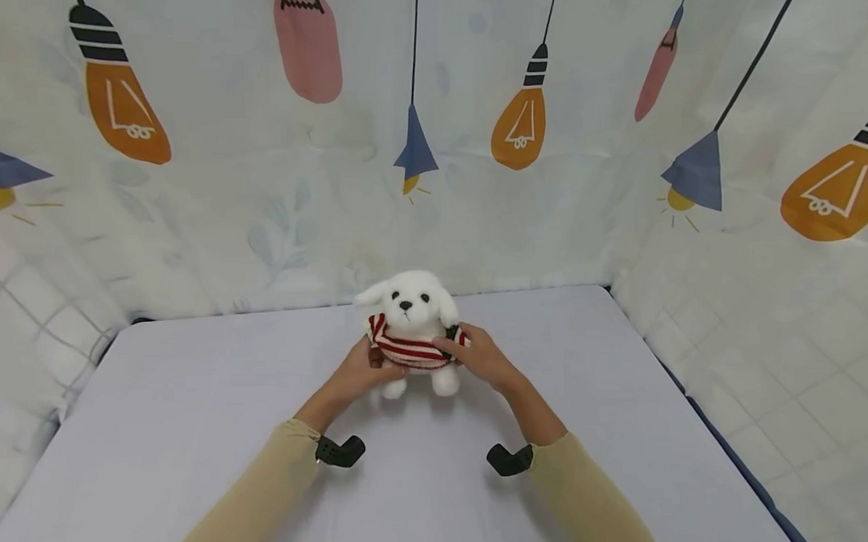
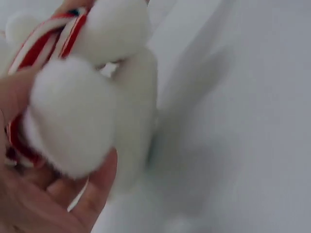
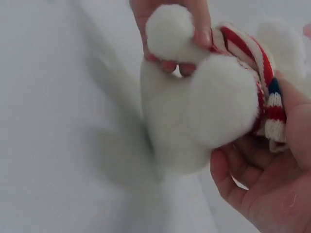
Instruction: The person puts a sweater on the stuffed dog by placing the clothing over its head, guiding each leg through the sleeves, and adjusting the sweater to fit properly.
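Note:
A white plush dog point(image 1: 412, 327) in a red-and-white striped sweater point(image 1: 408, 350) stands upright at the middle of the table, facing me. My left hand point(image 1: 362, 368) grips its right side at the sweater, and my right hand point(image 1: 476, 352) grips the other side. In the left wrist view the plush dog point(image 2: 82, 111) fills the frame with my left hand point(image 2: 43, 194) curled under it. Seen from the right wrist, my right hand point(image 3: 272, 174) cups the plush dog point(image 3: 204, 111) and the striped sweater point(image 3: 265, 92), with the left hand's fingers point(image 3: 194, 29) on a paw.
The table point(image 1: 195, 407) is covered in a pale lavender cloth. A curtain printed with light bulbs point(image 1: 515, 132) closes off the back and sides. Black wrist camera mounts point(image 1: 340, 451) sit at both tan sleeves.

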Motion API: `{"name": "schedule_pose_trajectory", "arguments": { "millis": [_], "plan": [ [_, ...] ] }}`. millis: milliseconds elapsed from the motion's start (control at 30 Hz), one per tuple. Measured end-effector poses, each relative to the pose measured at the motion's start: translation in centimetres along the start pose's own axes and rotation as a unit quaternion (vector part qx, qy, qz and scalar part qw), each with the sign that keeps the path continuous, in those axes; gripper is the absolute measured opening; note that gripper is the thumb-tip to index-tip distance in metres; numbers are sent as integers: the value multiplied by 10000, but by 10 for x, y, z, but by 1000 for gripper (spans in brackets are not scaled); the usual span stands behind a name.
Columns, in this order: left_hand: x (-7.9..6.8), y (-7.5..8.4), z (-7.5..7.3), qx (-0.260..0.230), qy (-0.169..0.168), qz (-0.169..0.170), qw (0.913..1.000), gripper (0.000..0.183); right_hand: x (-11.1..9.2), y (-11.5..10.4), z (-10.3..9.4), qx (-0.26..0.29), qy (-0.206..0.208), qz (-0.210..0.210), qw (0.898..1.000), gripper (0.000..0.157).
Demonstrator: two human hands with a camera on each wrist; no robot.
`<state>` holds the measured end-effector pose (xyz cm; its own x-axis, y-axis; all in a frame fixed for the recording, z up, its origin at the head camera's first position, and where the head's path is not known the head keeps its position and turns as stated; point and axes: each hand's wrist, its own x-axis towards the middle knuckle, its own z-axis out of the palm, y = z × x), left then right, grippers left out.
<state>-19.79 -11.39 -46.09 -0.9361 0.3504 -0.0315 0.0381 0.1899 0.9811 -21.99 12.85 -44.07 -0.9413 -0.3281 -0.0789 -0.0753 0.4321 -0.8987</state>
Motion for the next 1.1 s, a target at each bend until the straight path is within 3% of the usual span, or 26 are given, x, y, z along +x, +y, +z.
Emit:
{"name": "schedule_pose_trajectory", "arguments": {
  "millis": [133, 300, 567, 733, 1100],
  "plan": [
    [-3, 19, 5, 164, 306, -303, 9989, 83, -3, -14, 0, 429, 363, 222, 9982, 54],
    [-7, 41, 8, 163, 432, -554, 9974, 83, -9, -29, -4, 795, 661, 439, 9937, 62],
    [-10, 40, 11, 451, 1056, -704, 9909, 95, -12, -24, -2, 542, 394, 181, 9976, 69],
    [-11, 40, 11, 713, 1309, -629, 9868, 86, -9, -20, 2, 550, 519, 140, 9970, 66],
    [3, 36, -4, 263, 850, -809, 9927, 80, -6, -17, -2, 497, 527, 117, 9973, 67]
  ]
}}
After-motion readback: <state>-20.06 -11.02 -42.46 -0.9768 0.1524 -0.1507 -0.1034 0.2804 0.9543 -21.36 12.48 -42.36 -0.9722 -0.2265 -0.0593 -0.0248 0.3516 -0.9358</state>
